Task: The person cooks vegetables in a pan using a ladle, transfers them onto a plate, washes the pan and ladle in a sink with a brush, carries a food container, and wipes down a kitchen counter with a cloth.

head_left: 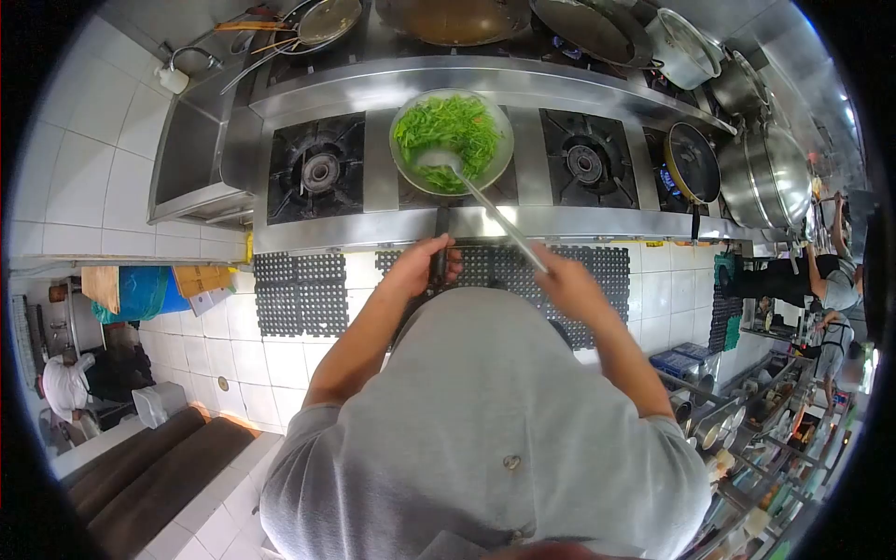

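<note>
A wok (505, 161) heaped with chopped green leaves (457, 126) sits on the middle burner in front of me. Its dark handle (441, 224) points toward my body, and my left hand (423, 267) is closed around the handle's end. In my right hand (571, 280) is the long metal handle of a ladle (495, 211), gripped near its end. The ladle slants up and left, and its rounded head rests among the greens, partly covered by them. Flame under the wok cannot be made out.
Cast-iron burners (320, 172) (585, 163) flank the wok. A frying pan (693, 163) stands over a blue flame at right, beside a large steel pot (765, 175). More pans (597, 33) line the back shelf. Black rubber mats (301, 294) cover the floor. Other people (840, 280) stand far right.
</note>
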`<state>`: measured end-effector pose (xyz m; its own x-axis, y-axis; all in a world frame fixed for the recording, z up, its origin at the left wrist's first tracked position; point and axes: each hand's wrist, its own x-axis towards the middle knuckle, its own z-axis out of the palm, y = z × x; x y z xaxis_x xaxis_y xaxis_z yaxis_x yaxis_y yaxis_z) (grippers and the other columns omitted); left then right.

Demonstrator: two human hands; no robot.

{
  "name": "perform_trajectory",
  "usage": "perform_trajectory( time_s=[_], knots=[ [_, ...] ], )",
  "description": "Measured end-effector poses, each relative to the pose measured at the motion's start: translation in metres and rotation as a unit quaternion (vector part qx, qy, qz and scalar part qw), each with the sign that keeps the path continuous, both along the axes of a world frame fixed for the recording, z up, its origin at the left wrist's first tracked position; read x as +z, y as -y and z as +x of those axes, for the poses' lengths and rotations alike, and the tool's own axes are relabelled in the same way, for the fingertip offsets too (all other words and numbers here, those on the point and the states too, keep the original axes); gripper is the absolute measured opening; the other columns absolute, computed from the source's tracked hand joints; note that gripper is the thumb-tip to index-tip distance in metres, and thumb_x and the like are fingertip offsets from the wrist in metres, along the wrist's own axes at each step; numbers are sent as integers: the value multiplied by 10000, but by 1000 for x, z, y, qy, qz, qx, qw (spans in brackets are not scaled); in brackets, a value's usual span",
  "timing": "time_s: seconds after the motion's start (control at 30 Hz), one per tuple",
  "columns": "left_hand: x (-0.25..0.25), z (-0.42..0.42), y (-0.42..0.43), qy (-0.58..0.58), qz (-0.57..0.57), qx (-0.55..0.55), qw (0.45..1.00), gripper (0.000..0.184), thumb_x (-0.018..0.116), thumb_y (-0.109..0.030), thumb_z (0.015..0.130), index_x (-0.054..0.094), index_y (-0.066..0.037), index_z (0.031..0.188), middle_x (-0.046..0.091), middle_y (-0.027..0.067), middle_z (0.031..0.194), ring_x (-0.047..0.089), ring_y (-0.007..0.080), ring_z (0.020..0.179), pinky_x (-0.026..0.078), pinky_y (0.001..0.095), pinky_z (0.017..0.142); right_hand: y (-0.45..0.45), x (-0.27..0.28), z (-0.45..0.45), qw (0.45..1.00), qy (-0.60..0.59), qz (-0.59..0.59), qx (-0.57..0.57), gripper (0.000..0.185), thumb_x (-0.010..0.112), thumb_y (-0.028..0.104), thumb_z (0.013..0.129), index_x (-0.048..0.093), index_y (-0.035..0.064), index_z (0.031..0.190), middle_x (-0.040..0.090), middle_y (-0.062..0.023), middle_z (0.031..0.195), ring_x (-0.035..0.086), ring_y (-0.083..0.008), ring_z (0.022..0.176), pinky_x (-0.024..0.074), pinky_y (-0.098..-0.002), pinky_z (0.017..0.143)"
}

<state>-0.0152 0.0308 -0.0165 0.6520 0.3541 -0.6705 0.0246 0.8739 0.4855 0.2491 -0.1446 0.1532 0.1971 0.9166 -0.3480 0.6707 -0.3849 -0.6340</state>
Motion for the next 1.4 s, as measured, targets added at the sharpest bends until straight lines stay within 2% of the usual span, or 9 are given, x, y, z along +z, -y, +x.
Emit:
perform_trajectory(
  time_s=[0.1, 0.17, 0.37, 0.43, 0.7, 0.9, 0.97, 1.13, 1.4],
  knots=[
    [-3, -2, 3, -7, -9, 7, 1000, 372, 563, -399, 1130, 617, -69, 1293, 707, 108, 1075, 735, 291, 938, 633, 440, 811, 23, 5, 35, 996, -13, 79, 35, 637, 662, 155, 979, 524, 149, 1601, 734, -218, 869, 736, -268, 773, 566, -433, 778],
    [-1, -5, 7, -7, -13, 8, 1000, 381, 568, -406, 1127, 617, -69, 1298, 707, 110, 1077, 735, 295, 941, 635, 442, 819, 12, 27, 37, 998, 3, -18, -53, 632, 654, 165, 981, 524, 142, 1599, 736, -214, 865, 732, -291, 742, 569, -438, 758],
    [-2, -9, 10, 25, -36, 7, 999, 416, 589, -432, 1114, 606, -72, 1321, 706, 120, 1083, 733, 311, 966, 633, 460, 847, 0, -34, -1, 997, 41, 23, -67, 608, 656, 221, 1023, 507, 131, 1606, 756, -253, 931, 742, -418, 839, 576, -470, 813],
    [-2, -8, 6, 29, -35, 4, 999, 422, 594, -437, 1111, 602, -73, 1326, 706, 122, 1084, 732, 314, 973, 631, 466, 856, 19, -10, -2, 999, 12, 34, 6, 614, 679, 157, 995, 515, 96, 1584, 734, -302, 1143, 723, -478, 995, 569, -517, 908],
    [-6, -5, 9, 22, -38, 1, 999, 393, 599, -428, 1110, 626, -81, 1293, 710, 114, 1081, 734, 317, 979, 623, 468, 870, -17, -52, -25, 995, 46, 52, -69, 609, 657, 183, 992, 524, 146, 1585, 744, -299, 1012, 722, -497, 941, 573, -536, 875],
    [-1, -7, 9, 32, -28, 6, 999, 378, 575, -410, 1123, 626, -81, 1303, 702, 116, 1104, 737, 319, 992, 624, 474, 868, 8, 8, 3, 998, -35, 43, -13, 601, 697, 164, 983, 555, 112, 1565, 742, -263, 938, 751, -345, 808, 573, -428, 807],
    [-3, -8, 10, 32, -21, 10, 999, 377, 571, -407, 1125, 626, -81, 1307, 701, 115, 1106, 738, 317, 993, 626, 471, 863, -1, 8, 8, 997, 21, 2, -75, 597, 650, 133, 996, 519, 102, 1578, 672, -292, 1361, 670, -463, 1224, 538, -493, 1051],
    [1, -9, 12, 32, -14, 16, 999, 389, 567, -408, 1126, 619, -73, 1316, 705, 114, 1102, 740, 315, 990, 633, 458, 844, -21, -41, -1, 990, 106, 39, -83, 639, 658, 119, 975, 490, 84, 1591, 711, -323, 1203, 705, -503, 1050, 565, -544, 947],
    [9, -7, 9, 25, 0, 35, 999, 447, 583, -418, 1118, 593, -52, 1374, 714, 114, 1099, 745, 308, 978, 640, 444, 825, 23, -5, -9, 998, 13, 27, -63, 626, 669, 129, 977, 507, 56, 1577, 724, -339, 1010, 726, -503, 974, 567, -528, 884]
  ],
)
